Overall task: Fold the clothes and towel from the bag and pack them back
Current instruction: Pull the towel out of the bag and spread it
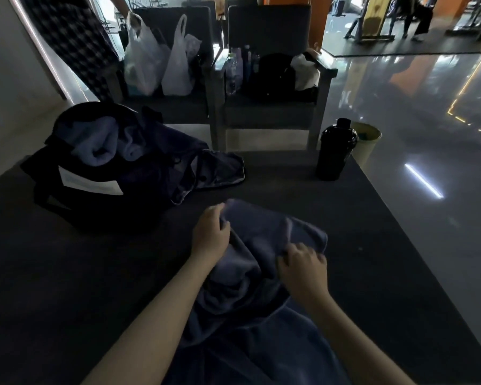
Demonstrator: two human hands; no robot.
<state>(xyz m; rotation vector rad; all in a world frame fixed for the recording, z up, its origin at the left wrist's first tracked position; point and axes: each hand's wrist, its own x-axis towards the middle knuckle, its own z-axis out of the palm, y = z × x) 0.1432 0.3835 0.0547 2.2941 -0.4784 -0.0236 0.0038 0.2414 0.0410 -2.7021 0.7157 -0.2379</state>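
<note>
On my far left the black bag (75, 187) sits open on the counter (95, 273). A pale blue cloth (100, 143) is bunched in its mouth, and a dark garment (206, 170) spills out to the right onto the counter. Next I see my left hand (210, 232), fingers curled round the far left corner of the grey-blue towel (261, 240), which lies rumpled in front of me. My right hand (303, 265) pinches a fold near the towel's right edge, fingers curled. At the far right a black bottle (335, 151) stands upright.
</note>
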